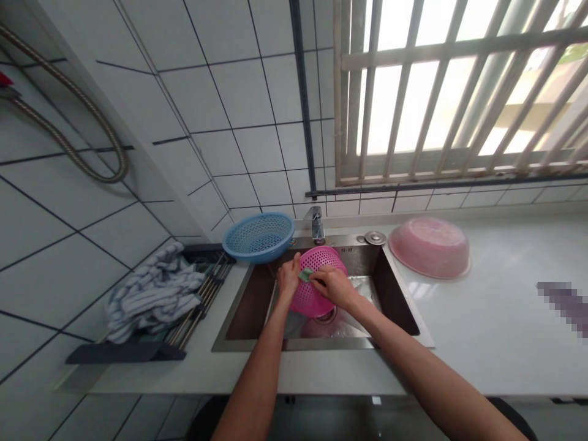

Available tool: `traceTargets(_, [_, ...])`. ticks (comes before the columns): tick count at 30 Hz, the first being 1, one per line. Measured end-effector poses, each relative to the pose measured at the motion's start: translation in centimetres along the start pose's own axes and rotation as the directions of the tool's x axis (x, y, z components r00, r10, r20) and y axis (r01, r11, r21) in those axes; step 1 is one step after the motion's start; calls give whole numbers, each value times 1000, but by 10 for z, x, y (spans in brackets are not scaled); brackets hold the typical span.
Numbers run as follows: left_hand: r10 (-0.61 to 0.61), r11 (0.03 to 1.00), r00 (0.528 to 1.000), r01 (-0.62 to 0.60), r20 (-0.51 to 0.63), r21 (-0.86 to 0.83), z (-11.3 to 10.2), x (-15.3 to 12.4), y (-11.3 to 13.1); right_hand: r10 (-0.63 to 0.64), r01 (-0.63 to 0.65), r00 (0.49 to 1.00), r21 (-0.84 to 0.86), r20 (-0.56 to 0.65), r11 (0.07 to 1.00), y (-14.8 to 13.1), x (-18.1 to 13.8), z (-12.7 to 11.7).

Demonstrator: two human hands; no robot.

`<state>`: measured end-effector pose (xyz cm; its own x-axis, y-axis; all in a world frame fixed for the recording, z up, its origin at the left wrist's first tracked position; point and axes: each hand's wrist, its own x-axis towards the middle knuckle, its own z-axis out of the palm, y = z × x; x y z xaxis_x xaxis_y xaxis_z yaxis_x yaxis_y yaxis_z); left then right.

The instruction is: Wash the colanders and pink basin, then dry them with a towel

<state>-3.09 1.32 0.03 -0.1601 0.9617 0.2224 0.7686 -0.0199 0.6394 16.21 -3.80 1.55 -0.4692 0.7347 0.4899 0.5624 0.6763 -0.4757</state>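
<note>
A bright pink plastic colander [314,301] with round holes is tilted over the steel sink [395,294]. My left hand [288,278] grips its left rim, thumb pointing up. In my right hand [334,285] a small pale green scrubbing cloth [305,274] is pinched, pressed against the colander's perforated side. Whether the green piece is cloth or a thin pad is hard to make out. Water glistens on the sink bottom around the drain [327,316], below the colander.
A chrome faucet [316,224] stands behind the sink. On the back left edge rests a blue basket [260,236]; to the right lies an upturned pink basin [430,247]. A striped towel [154,294] covers part of a drying rack [204,300]. The drain plug [375,237] sits by the back rim.
</note>
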Motion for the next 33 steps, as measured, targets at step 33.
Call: traceTargets(33, [187,872,952,-47,242,-487,33,-4,12,366,-380,873,24,-322,925,56,-4,-28])
